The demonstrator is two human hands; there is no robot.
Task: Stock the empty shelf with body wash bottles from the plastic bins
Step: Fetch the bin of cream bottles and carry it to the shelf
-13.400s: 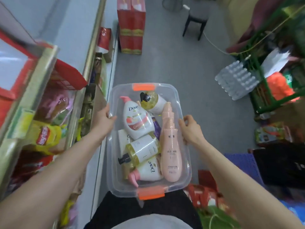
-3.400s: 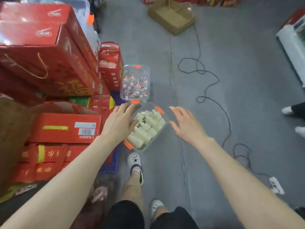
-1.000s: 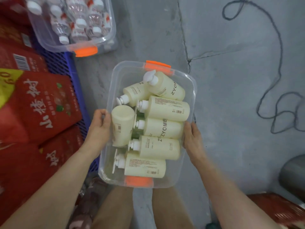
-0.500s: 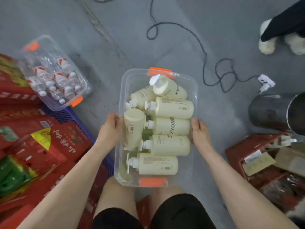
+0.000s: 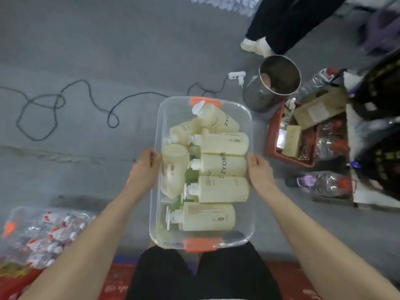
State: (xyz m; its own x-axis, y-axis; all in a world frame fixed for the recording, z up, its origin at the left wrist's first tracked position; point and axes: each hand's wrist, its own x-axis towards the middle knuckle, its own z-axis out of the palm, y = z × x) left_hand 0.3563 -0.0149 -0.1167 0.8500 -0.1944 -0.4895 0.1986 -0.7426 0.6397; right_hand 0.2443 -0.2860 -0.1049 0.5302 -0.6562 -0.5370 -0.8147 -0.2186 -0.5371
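I carry a clear plastic bin (image 5: 251, 215) with orange latches at waist height, over the grey floor. Several cream pump bottles (image 5: 218, 188) of body wash lie on their sides inside it, marked ZYOMBE. My left hand (image 5: 145, 167) grips the bin's left rim and my right hand (image 5: 259, 173) grips its right rim. No shelf is in view.
A second clear bin (image 5: 41, 232) of small red-capped bottles sits at lower left. A black cable (image 5: 71, 105) loops across the floor to a white plug (image 5: 237, 75). A steel bucket (image 5: 278, 80), a red crate (image 5: 290, 135) and bagged goods crowd the right. Another person's legs (image 5: 279, 22) stand at the top.
The view has swung further round with the bin held in both hands. The small-bottle bin slid to lower left; the steel bucket, red crate and the other person's legs moved toward centre right.
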